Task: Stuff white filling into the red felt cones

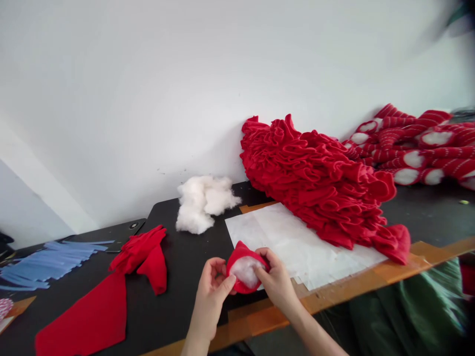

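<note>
Here we go, and we're counting two hands on the scene: one left hand (210,296), one right hand (276,279)! Between them we have one red fleece cup (232,262) with one wad of white stuffing (245,272) inside. Up the desk (426,212), we've got one loose heap of white stuffing (204,202), one stack of white paper sheets (297,247), and one big heap of red fleece pieces (315,183), too many for us to count! In the far right corner sits one heap of red-and-white striped stuffed stockings (411,143), with at least seven white ends showing. Toward the left edge, we see one flat red fleece piece (85,316), one crumpled red fleece bunch (143,254), and one spread of blue strips (48,264), too many to call.
</note>
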`<state>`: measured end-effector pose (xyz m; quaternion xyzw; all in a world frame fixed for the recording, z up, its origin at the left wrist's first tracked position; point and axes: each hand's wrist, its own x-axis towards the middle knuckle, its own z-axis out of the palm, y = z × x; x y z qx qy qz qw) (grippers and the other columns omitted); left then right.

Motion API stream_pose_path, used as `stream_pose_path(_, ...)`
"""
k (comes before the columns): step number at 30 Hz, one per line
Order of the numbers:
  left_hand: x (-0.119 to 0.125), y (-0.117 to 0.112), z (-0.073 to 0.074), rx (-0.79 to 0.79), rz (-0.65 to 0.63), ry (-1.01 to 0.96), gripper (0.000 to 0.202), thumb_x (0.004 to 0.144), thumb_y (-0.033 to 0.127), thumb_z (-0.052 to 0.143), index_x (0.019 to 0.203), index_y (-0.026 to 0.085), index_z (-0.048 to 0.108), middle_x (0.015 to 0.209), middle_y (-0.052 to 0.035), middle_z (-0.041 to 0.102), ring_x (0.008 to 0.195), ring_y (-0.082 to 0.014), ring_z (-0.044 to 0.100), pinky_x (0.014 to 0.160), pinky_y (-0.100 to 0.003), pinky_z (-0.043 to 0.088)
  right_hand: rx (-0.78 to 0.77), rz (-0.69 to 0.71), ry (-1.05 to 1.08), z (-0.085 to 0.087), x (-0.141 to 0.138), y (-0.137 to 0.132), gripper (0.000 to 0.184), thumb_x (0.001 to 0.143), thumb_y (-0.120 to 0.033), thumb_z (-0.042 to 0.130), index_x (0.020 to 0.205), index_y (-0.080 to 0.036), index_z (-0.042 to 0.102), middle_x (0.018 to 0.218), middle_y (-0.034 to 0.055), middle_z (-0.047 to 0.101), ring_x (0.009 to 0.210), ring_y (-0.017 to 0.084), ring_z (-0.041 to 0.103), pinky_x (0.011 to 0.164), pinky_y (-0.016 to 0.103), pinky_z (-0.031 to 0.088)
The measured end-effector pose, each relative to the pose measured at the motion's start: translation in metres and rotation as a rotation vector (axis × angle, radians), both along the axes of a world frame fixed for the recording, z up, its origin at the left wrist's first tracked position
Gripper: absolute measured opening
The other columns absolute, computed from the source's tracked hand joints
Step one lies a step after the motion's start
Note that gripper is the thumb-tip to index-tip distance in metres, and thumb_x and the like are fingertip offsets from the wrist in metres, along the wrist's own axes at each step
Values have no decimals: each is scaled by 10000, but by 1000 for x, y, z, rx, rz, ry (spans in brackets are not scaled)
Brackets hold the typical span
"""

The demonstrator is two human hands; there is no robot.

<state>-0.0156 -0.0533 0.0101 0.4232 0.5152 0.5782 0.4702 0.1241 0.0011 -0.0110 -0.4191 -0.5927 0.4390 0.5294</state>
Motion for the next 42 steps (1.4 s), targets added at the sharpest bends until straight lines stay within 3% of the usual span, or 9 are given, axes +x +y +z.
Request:
stream_pose_path(4, 11, 4, -16, 3, 300, 254, 134, 700, 104, 549, 756, 203, 478, 681, 34, 494, 651, -128, 483, 645, -249, 399, 99, -36, -24, -1, -6, -5, 142, 650, -151, 468, 777, -196, 513, 724, 3, 557, 678, 168, 523, 624, 283, 422)
stream_pose_path(9, 19, 2, -17, -34, 183, 0, 241, 753, 264, 586, 962, 203, 482, 891, -32, 571, 773, -177, 563, 658, -278, 443, -23, -22, 80, 0, -8, -7, 129, 655, -168, 498, 776, -208, 474, 684, -24, 503, 606, 141, 470, 547, 255, 390)
stream_pose_path(14, 22, 1, -15, 52, 370, 249, 284, 687, 144, 585, 951, 206, 503, 882, -38, 586, 795, -204, 565, 741, -320, 431, -96, 276, 156, 12, -8, -12, 196, 725, -239, 562, 907, -213, 495, 761, -18, 546, 675, 146, 519, 595, 255, 428)
stream_pose_path(18, 23, 1, -18, 191, 452, 362, 271, 617, 42, 559, 828, 213, 555, 834, -32, 570, 830, -216, 551, 787, -328, 408, 20, 125, -27, 10, -5, -4, 208, 675, -127, 496, 863, -197, 549, 762, 4, 602, 708, 169, 548, 640, 279, 421)
stream_pose_path(21, 17, -1, -16, 138, 377, 162, 315, 614, 44, 613, 878, 213, 579, 888, -41, 586, 887, -222, 561, 837, -344, 413, 39, -2, -20, 3, -3, 2, 236, 617, -106, 451, 810, -193, 554, 731, 3, 605, 669, 167, 539, 594, 267, 403)
stream_pose_path(27, 11, -2, -7, -81, -8, -706, 453, 744, 401, 679, 1101, 141, 574, 1059, -136, 655, 962, -253, 621, 830, -365, 485, -51, 242, 144, 7, -7, 0, 113, 686, -181, 521, 789, -198, 564, 691, -17, 593, 615, 139, 531, 553, 238, 411)
stream_pose_path(34, 24, 8, -12, -19, 270, -733, 493, 689, 190, 753, 1131, 198, 535, 970, -74, 697, 853, -199, 671, 768, -312, 525, -110, -123, 265, -3, -14, -11, 288, 737, -422, 649, 910, -206, 571, 776, 15, 585, 670, 164, 574, 587, 274, 499)
stream_pose_path(39, 24, 7, -22, 80, 209, -720, 622, 680, 197, 761, 1234, 225, 482, 1124, -93, 652, 969, -226, 652, 862, -343, 508, -180, 230, 300, 4, -22, -38, 377, 816, -459, 607, 1108, -221, 614, 1090, 78, 672, 993, 238, 612, 903, 371, 470)
stream_pose_path(42, 23, 2, -27, 65, 171, -834, 576, 665, 303, 774, 1181, 208, 537, 1105, -102, 655, 1008, -258, 637, 888, -376, 505, -172, 257, 284, 6, -27, -40, 318, 802, -465, 628, 970, -204, 697, 1019, 68, 698, 929, 234, 619, 844, 332, 475)
